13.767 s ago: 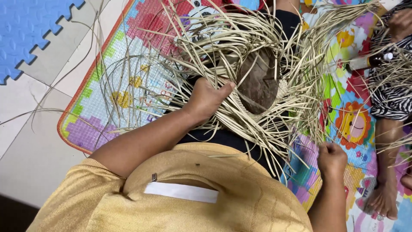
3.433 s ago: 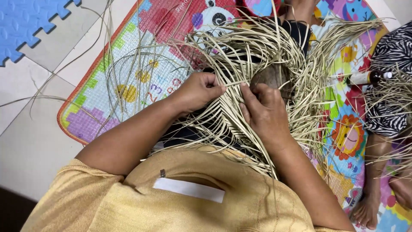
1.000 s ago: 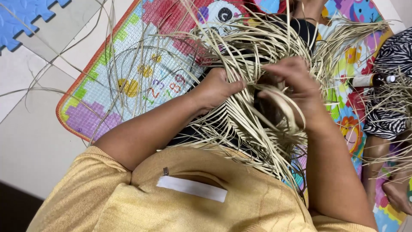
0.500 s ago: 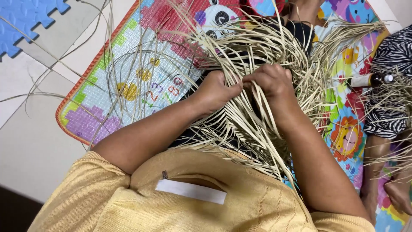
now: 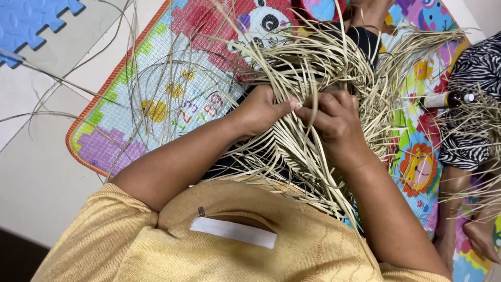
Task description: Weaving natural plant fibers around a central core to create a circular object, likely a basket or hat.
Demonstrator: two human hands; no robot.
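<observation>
Left hand (image 5: pixel 259 111) is closed, thumb pressed down on the pale straw strips (image 5: pixel 292 151) of a half-woven piece lying across the lap. Right hand (image 5: pixel 334 121) sits just beside it, thumb tips nearly touching, fingers curled and pinching a strip. Loose strands fan out over the colourful play mat (image 5: pixel 156 78). Near another person's leg (image 5: pixel 454 188), a small brown bottle (image 5: pixel 443 99) lies on the mat.
</observation>
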